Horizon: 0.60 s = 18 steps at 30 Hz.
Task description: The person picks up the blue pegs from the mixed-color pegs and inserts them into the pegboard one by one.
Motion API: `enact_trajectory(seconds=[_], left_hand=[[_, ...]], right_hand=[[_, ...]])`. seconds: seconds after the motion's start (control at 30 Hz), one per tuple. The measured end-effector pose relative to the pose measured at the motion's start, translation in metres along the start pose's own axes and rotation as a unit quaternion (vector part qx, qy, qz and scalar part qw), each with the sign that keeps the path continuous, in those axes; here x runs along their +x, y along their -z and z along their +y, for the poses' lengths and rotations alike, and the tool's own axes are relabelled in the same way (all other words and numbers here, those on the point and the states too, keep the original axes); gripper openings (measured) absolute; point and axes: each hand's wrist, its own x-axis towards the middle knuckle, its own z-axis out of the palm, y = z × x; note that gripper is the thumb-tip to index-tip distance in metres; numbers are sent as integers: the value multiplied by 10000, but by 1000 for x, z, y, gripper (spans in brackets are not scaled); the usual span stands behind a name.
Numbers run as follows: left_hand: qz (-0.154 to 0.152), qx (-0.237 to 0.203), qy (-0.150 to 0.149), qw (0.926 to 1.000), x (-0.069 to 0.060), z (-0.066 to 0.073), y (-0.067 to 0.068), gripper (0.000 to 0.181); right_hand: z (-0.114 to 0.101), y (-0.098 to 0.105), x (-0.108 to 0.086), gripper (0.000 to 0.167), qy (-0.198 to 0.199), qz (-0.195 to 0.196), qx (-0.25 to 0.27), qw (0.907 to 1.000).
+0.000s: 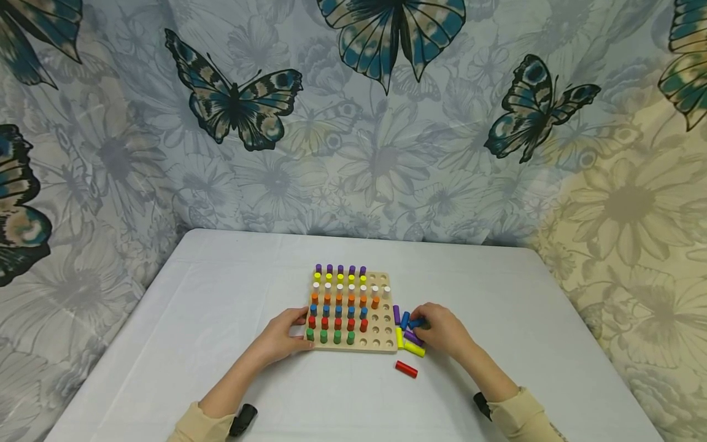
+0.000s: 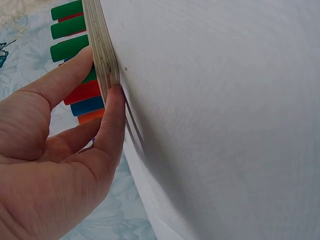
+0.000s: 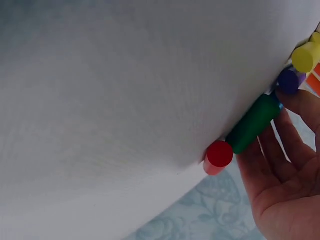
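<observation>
A wooden pegboard (image 1: 382,334) lies on the table with rows of purple, yellow, white, orange, blue, red and green pegs standing in it. Holes show along its right side. My left hand (image 1: 284,336) grips the board's near left corner, thumb by the green pegs (image 2: 69,47) and a finger against the edge. At the board's right, my right hand (image 1: 442,330) pinches a blue peg (image 1: 417,323) among loose pegs; fingers partly hide the contact. Close to these fingers lies a green peg (image 3: 254,124), with a red peg (image 3: 218,155) beside it.
Loose yellow pegs (image 1: 414,348), purple pegs (image 1: 396,314) and another blue peg (image 1: 405,320) lie along the board's right edge. A loose red peg (image 1: 405,369) rests nearer me. A white cloth covers the table (image 1: 232,270); butterfly-patterned fabric (image 1: 359,184) hangs behind.
</observation>
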Motion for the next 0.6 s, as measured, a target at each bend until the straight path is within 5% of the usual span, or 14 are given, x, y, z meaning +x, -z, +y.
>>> enact_trajectory(seconds=[0.6], left_hand=[[-12, 28, 20, 10000, 0, 1, 0, 76]], right_hand=[[-1, 1, -1, 16, 139, 161, 248, 9995]])
